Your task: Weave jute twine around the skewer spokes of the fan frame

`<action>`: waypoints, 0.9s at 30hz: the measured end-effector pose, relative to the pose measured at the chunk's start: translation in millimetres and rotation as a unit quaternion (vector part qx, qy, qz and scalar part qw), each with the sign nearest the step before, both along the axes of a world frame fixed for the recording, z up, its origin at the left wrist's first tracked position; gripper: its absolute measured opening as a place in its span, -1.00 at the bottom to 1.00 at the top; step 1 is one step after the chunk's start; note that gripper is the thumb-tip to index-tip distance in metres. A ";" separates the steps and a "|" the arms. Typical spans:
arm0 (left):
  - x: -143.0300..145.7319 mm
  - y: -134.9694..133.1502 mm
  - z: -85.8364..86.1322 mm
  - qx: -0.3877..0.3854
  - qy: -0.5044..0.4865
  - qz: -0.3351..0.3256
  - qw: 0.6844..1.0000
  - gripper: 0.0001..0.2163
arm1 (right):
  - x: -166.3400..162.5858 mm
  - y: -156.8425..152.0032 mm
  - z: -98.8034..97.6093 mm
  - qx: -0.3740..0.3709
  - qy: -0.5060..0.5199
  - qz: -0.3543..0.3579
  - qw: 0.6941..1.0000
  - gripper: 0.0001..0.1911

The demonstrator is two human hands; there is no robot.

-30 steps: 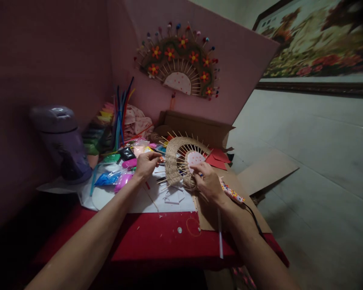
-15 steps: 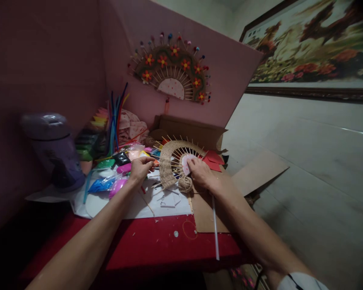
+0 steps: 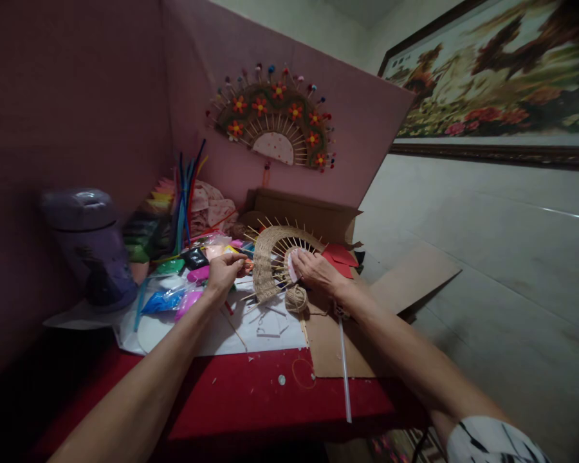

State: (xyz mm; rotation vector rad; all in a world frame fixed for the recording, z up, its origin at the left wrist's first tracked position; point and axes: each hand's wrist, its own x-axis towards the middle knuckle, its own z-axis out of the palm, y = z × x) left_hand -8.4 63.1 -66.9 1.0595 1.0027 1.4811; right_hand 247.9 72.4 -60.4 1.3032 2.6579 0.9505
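Observation:
A half-round fan of wooden sticks woven with jute twine (image 3: pixel 270 260) lies on the table. My right hand (image 3: pixel 313 270) rests on its pink dotted centre piece (image 3: pixel 292 262), fingers lying flat and apart. My left hand (image 3: pixel 226 269) is pinched at the fan's left edge, on what looks like the twine or a stick end. A ball of jute twine (image 3: pixel 296 299) lies just below the fan, beside my right wrist.
A finished decorated fan (image 3: pixel 275 122) hangs on the pink backboard. A purple jug (image 3: pixel 89 247) stands at left, next to pipe cleaners (image 3: pixel 186 186), coloured clay packets (image 3: pixel 166 299) and white paper (image 3: pixel 260 325). Cardboard (image 3: pixel 332 341), a white stick (image 3: pixel 342 366) and red cut-outs (image 3: pixel 340 257) lie right.
My right hand left the twine ball and moved up onto the fan's pink centre, opening flat. The left hand stayed pinched at the fan's left edge. The camera tilted slightly.

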 end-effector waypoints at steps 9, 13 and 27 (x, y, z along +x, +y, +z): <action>-6.9 1.6 0.6 0.016 -0.044 -0.031 0.998 -0.75 | 10.6 6.7 -0.1 -0.010 0.002 0.072 0.997 -0.56; -6.9 0.1 3.4 0.041 -0.054 -0.065 0.996 -0.67 | 11.0 2.5 3.3 0.031 0.023 -0.002 0.999 -0.55; -8.7 -6.5 7.3 0.093 -0.017 0.015 0.995 -0.55 | 10.7 -25.6 16.1 0.081 0.137 -0.125 0.979 -0.49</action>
